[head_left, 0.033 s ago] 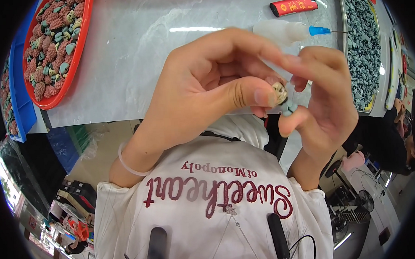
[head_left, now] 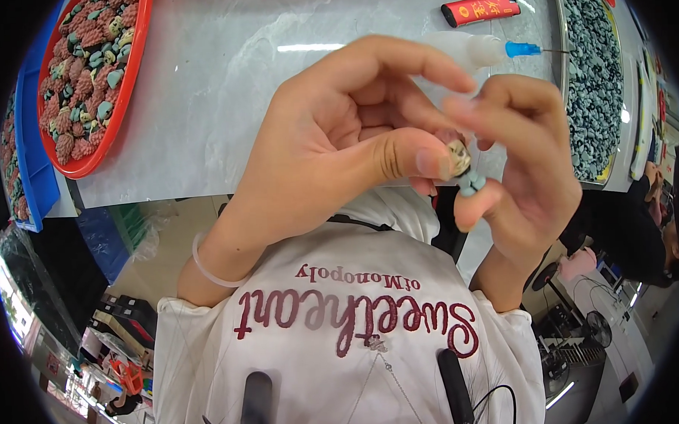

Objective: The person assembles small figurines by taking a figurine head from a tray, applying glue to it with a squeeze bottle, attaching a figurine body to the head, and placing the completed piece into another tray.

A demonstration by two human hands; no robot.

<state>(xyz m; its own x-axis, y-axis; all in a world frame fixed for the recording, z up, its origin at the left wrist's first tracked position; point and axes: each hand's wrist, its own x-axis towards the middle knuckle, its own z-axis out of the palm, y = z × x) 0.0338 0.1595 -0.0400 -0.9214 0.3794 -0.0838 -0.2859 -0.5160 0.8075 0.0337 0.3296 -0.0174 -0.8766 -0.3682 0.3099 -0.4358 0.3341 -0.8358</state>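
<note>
My left hand (head_left: pixel 329 137) pinches a small cluster of stone-like beads between thumb and fingers. A cream bead with dark markings (head_left: pixel 458 157) shows at the thumb tip, a pinkish piece partly hidden behind it. Small blue-green beads (head_left: pixel 470 182) stick out below, by the thumb of my right hand (head_left: pixel 532 160). That thumb looks to be touching them. The right index finger is lifted away from the thumb and blurred, the other fingers curled loosely. Just beyond the hands lies a whitish squeeze bottle (head_left: pixel 485 51) with a blue needle tip (head_left: pixel 523 49).
A red tray (head_left: pixel 146 47) at left holds pink clusters and blue-green and cream stones; a blue bin (head_left: pixel 43 177) stands beside it. A red lighter (head_left: pixel 482 10) lies at the back. Blue-grey chips (head_left: pixel 593 76) fill a tray at right. Another person (head_left: pixel 632 232) is far right.
My right index finger has lifted slightly and blurs. The left index finger has straightened and risen a little. The beads stay in the left pinch, turned slightly.
</note>
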